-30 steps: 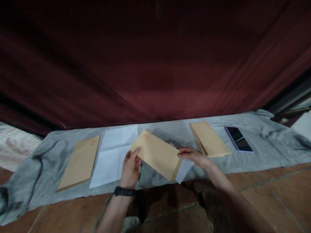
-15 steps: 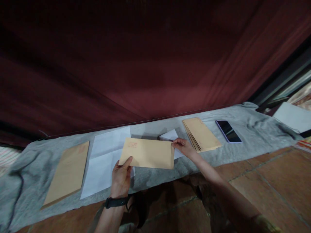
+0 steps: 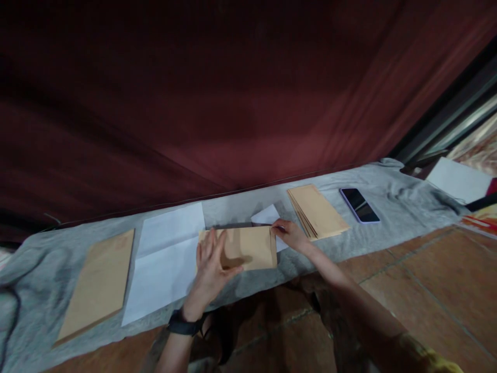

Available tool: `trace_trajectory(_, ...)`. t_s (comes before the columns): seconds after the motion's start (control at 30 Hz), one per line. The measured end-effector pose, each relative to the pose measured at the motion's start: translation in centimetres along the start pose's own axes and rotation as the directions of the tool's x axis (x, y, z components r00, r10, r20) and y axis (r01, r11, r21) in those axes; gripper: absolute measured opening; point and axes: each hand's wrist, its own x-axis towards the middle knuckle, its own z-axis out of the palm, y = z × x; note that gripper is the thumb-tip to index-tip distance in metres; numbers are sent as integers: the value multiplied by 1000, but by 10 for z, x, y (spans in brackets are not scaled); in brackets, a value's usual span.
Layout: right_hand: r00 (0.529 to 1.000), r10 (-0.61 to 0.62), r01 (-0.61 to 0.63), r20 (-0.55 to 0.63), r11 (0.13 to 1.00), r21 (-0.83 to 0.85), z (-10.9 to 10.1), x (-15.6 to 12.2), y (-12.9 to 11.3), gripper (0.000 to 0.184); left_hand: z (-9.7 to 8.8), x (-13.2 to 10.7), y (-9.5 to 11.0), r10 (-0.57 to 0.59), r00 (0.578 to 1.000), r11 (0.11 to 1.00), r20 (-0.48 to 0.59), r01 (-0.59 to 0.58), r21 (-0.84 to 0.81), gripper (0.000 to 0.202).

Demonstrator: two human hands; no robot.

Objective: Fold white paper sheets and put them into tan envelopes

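A tan paper envelope (image 3: pixel 252 246) lies crosswise in front of me, low over the grey cloth. Over its left end my left hand (image 3: pixel 212 261) is spread, fingers apart, covering the red print there. My right hand (image 3: pixel 289 235) pinches the envelope's upper right corner, where a narrow flap edge shows. Partly under the envelope and right hand lies a folded white paper (image 3: pixel 266 214). Left of the envelope, a creased white sheet (image 3: pixel 163 259) lies open. Several tan envelopes (image 3: pixel 320 210) are fanned in a pile just right of my right hand.
A thick stack of tan envelopes (image 3: pixel 97 282) lies at the left on the grey cloth (image 3: pixel 407 204). A phone in a purple case (image 3: pixel 359 205) is to the right of the fanned pile. Dark red fabric (image 3: pixel 248 129) hangs behind. Tiled floor (image 3: pixel 438 280) runs along the front.
My left hand has let go of the envelope's lower left corner and spread over its left end. The envelope now lies lower and flatter. My right hand keeps its corner.
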Motion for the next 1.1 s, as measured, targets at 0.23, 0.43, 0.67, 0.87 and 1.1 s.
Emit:
trace_trajectory(0.23,1000,-25,25,1,999,-44,-3,3,-6,17,19,19,16,162,935,967,316,-214,137,119)
trace_trajectory(0.43,998,5,-3,66,999,-39,-8,6,2,17,27,31,24,110,892,977,438,-178,115,124)
trace_trajectory(0.67,1000,1,-1,8,999,-48,-12,5,17,36,17,56,27,53,853,975,519,-156,156,122)
trace_trajectory(0.87,962,53,-66,-266,997,-40,-18,7,32,66,17,54,21,36,845,982,534,-129,139,118)
trace_trajectory(1.1,919,149,-87,-365,980,181,-42,11,20,64,28,50,25,92,957,992,275,-63,-114,91)
